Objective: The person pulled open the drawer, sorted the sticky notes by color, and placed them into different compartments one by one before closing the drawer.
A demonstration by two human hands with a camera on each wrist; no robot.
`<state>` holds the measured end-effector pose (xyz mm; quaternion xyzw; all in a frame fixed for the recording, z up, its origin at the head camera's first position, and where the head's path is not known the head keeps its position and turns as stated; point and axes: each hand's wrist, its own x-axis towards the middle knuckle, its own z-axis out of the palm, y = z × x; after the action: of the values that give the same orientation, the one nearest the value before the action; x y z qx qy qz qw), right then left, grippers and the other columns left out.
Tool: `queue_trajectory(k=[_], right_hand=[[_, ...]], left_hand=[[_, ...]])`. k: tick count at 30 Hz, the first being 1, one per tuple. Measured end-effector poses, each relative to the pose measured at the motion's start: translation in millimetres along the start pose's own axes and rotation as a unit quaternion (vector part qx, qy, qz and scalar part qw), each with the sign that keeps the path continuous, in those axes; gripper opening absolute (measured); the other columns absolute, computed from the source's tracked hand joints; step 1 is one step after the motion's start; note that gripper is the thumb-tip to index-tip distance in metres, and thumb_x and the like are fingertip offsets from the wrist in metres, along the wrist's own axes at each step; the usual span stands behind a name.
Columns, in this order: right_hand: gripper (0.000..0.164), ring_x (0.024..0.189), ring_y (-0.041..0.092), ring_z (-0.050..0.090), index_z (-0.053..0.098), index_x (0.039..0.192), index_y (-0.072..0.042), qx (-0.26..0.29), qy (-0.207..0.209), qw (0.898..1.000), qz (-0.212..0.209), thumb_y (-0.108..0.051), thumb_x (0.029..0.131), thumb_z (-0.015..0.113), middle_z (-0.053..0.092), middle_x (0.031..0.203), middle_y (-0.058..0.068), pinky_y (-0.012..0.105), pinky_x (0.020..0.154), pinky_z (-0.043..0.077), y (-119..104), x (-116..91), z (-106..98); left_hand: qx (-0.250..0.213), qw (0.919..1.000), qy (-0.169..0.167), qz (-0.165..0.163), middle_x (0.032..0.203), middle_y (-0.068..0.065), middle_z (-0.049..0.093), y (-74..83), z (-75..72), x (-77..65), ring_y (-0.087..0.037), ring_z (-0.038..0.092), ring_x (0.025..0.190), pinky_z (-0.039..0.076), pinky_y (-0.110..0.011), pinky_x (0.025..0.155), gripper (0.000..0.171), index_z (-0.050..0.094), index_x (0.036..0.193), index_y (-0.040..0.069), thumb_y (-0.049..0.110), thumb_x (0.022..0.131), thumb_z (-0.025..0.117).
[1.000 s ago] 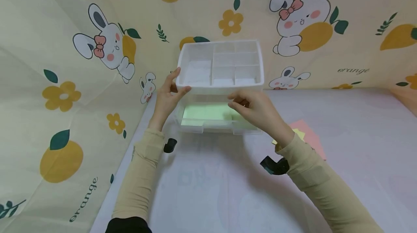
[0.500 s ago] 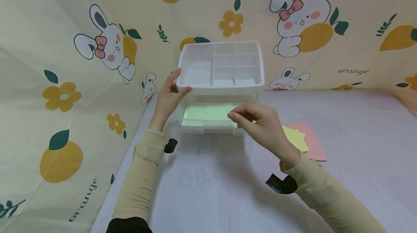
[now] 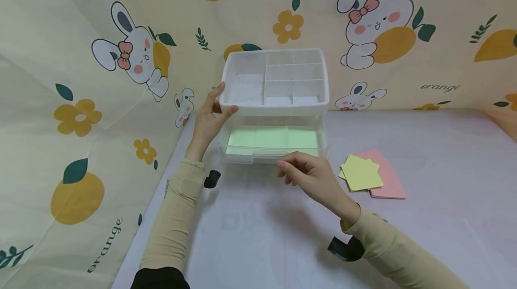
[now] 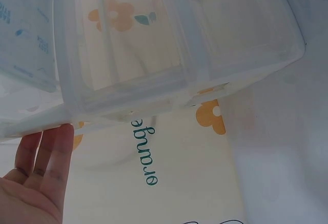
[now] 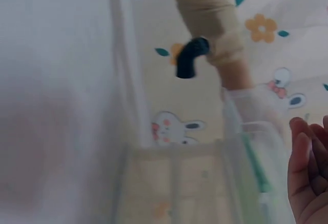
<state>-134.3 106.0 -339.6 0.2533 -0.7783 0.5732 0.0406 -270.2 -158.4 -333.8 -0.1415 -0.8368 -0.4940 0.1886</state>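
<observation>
A two-tier plastic storage box [image 3: 244,89] stands near the back wall, its white compartmented top tilted toward me. Below, the clear drawer [image 3: 236,159] is pulled out, with pale green paper squares [image 3: 271,136] laid side by side in it. My left hand [image 3: 206,125] holds the front left corner of the white top, thumb on the front and fingers along the side. In the left wrist view its fingers [image 4: 56,155] meet the box's edge. My right hand [image 3: 313,179] is just in front of the drawer's handle side, fingers loosely bent, nothing between them.
Right of the box, yellow square notes [image 3: 361,173] overlap a pink paper stack [image 3: 389,186] on the white table [image 3: 444,217]. A rabbit-and-orange printed cloth [image 3: 258,6] rises behind and at left. Dark curved pieces [image 3: 346,248] sit by both wrists.
My right hand has moved from over the drawer down and toward me, uncovering the green squares and the yellow notes. The left hand keeps its hold on the box.
</observation>
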Motion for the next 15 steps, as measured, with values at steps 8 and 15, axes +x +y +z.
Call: queue_trajectory(k=[8,15], right_hand=[[0.020,0.078,0.013,0.067,0.065,0.107,-0.010,0.049,-0.060,0.995,0.055,-0.022,0.092,0.058,0.068,0.099,0.007,0.030,0.071,0.054,16.9,-1.8,12.6],[0.034,0.089,0.017,0.069,0.057,0.124,-0.013,0.084,-0.051,0.992,0.081,-0.025,0.092,0.058,0.067,0.109,0.011,0.029,0.078,0.054,23.7,-1.8,20.4]], left_hand=[[-0.003,1.0000,0.000,-0.009,0.078,-0.011,0.058,0.1,0.1,-0.1,-0.015,0.049,0.073,0.038,-0.026,0.066,0.071,0.038,0.138,0.042,0.058,0.075,0.065],[0.000,1.0000,0.002,-0.004,0.079,-0.013,0.058,0.9,-0.6,0.4,-0.015,0.049,0.072,0.038,-0.026,0.066,0.072,0.038,0.138,0.041,0.059,0.074,0.065]])
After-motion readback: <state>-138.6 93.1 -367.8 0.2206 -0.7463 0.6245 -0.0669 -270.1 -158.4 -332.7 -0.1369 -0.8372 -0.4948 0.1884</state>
